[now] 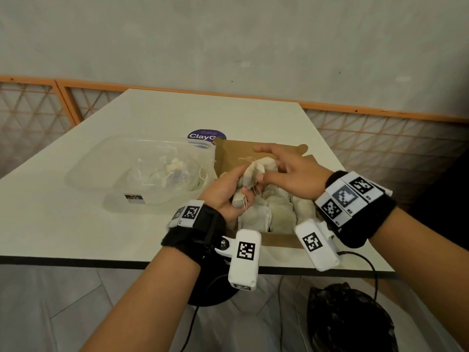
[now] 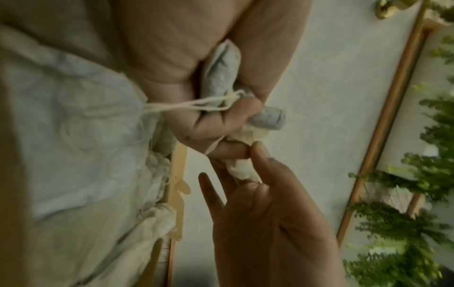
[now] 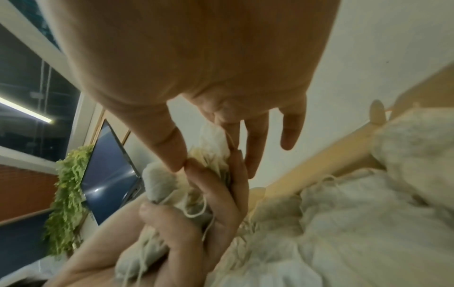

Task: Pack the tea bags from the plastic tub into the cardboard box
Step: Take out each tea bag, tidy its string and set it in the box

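Tea bags (image 1: 256, 174) sit bunched in my left hand (image 1: 228, 193), just above the cardboard box (image 1: 281, 238); its fingers are curled tight round the clump, with loose strings (image 2: 196, 104) trailing from the fist. My right hand (image 1: 291, 174) hovers over the box too, thumb and a fingertip pinching the top of the clump while its other fingers stay spread. Below them the box already holds a layer of bags (image 1: 276, 212), filling much of it. The plastic tub (image 1: 142, 168) stands just left of the box on the bench (image 1: 63, 224), and a few bags and strings seem to remain in it, though the clear wall makes that hard to read.

My worry is the strings: they look tangled among the bags I hold, so pulling one bag free could drag others out of my grip and drop them outside the box. One string also appears to run down toward the packed layer, and lifting might disturb bags already settled. Pinching thin paper too hard could tear a bag and spill tea.
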Demonstrator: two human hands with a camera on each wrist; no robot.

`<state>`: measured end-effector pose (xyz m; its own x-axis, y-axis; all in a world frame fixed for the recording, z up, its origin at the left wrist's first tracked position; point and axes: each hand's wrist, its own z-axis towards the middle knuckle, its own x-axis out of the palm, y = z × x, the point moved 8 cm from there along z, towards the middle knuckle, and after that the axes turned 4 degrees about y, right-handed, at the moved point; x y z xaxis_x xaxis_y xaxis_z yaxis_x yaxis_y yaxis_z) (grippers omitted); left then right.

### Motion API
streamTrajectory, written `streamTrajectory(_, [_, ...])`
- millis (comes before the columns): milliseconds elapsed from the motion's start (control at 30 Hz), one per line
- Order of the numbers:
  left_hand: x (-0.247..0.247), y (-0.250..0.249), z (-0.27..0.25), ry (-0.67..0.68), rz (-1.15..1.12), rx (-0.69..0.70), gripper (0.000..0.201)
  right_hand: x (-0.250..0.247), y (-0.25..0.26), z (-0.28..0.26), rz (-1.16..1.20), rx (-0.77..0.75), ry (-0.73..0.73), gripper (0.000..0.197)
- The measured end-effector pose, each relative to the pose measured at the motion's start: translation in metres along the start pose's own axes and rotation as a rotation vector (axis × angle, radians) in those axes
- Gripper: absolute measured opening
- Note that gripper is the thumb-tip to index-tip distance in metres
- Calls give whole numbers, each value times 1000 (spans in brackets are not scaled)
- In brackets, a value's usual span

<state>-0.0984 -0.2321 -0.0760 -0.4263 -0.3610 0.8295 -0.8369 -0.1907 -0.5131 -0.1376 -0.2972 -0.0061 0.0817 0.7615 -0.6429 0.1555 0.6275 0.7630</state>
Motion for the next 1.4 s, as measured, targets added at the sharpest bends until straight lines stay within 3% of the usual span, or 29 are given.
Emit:
streamTrajectory(133, [-2,-6,0,-42,97,104,15,-6,-8,-8,292,-73,-167,43])
streamTrajectory(233, [-1,-9,-2,-44,116,138,14,-18,-23,-9,374,-20,-315,13])
streamTrajectory(367, [-2,-9,-3,-21,94,141,17,-42,-34,-14,344,25,-412,10])
streamTrajectory(567, [-3,-12,-2,36,71,177,18,-76,-51,-34,140,105,-304,12])
streamTrajectory(667, [-3,-13,-2,47,74,188,20,-76,-51,-49,-89,161,-157,3])
streamTrajectory(733, [-3,-13,-2,55,74,193,22,-74,-51,-56,-315,219,-26,8])
streamTrajectory(867, [-3,-14,-1,43,62,206,23,-56,-57,-56,-412,272,160,2])
streamTrajectory(933, [-2,-14,-2,41,75,209,22,-46,-67,-47,-460,289,177,12])
streamTrajectory(1067, [-4,-14,-2,29,84,210,18,-40,-78,-31,-530,292,95,17])
streamTrajectory(1167, [-4,-14,-3,27,78,207,17,-41,-78,-28,-624,311,78,8])
streamTrajectory(1233, [-4,-14,-3,16,46,198,17,-47,-63,-31,-649,258,-29,2])
streamTrajectory(1333, [-8,-14,-3,-17,24,207,21,-53,-36,-44,-387,120,-325,14])
streamTrajectory(1400, [-9,-13,-3,-35,64,216,24,-31,-28,-52,-54,78,-389,16])
